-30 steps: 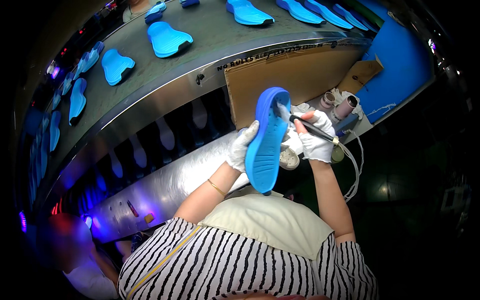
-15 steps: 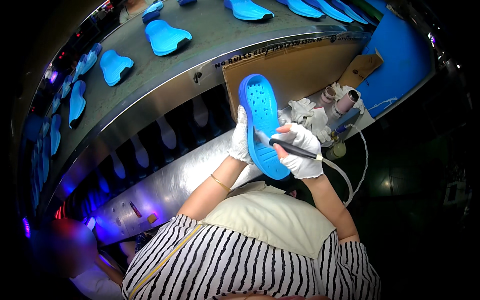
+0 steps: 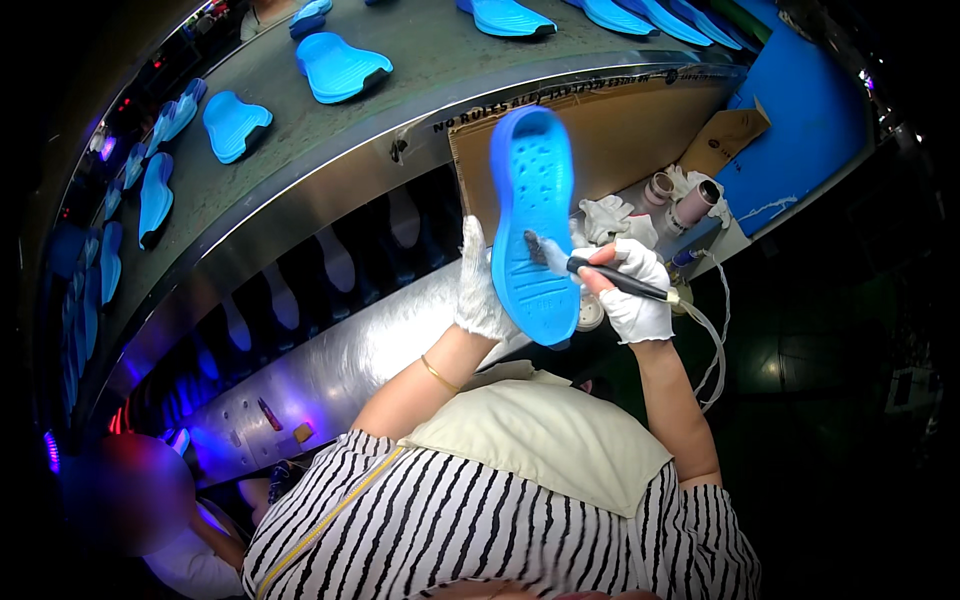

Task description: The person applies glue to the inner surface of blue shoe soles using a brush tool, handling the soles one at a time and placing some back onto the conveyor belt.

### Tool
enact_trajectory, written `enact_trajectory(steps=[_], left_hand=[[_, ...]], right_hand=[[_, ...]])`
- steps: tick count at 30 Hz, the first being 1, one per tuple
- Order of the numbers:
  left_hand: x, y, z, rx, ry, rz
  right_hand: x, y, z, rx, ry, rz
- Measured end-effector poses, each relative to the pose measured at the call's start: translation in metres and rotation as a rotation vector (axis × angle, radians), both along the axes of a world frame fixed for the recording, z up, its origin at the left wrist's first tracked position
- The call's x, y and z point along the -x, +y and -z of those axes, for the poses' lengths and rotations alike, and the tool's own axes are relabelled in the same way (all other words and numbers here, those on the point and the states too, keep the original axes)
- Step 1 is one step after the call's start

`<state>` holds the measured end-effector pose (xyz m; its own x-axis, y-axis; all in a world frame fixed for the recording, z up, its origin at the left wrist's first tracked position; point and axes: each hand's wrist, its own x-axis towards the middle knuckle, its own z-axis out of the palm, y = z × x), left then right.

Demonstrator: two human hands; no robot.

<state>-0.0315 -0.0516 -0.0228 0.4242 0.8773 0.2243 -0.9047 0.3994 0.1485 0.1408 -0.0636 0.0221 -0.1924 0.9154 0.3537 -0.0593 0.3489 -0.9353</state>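
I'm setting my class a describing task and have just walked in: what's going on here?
A person wearing white gloves is working on a blue shoe sole. The left hand supports it along its left side, while the right hand holds a black-handled brush with its bristles at the sole's face. Beyond, other blue soles lie spread on a dark surface.
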Motion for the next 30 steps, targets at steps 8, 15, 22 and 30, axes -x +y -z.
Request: enact_trajectory(steps=[8,15,22,30], left_hand=[[0.001,0.010,-0.015,-0.067,0.179,-0.123],[0.008,0.012,-0.016,-0.160,0.145,-0.164],[0.019,0.016,-0.019,-0.159,0.308,-0.191],[0.034,0.021,-0.013,-0.109,0.342,-0.166]], right_hand=[[0.017,-0.027,0.005,-0.229,-0.166,-0.116],[0.024,-0.032,0.019,-0.372,-0.156,-0.030],[0.013,-0.018,0.009,-0.210,-0.084,-0.135],[-0.006,-0.028,0.017,0.177,0.023,-0.374]])
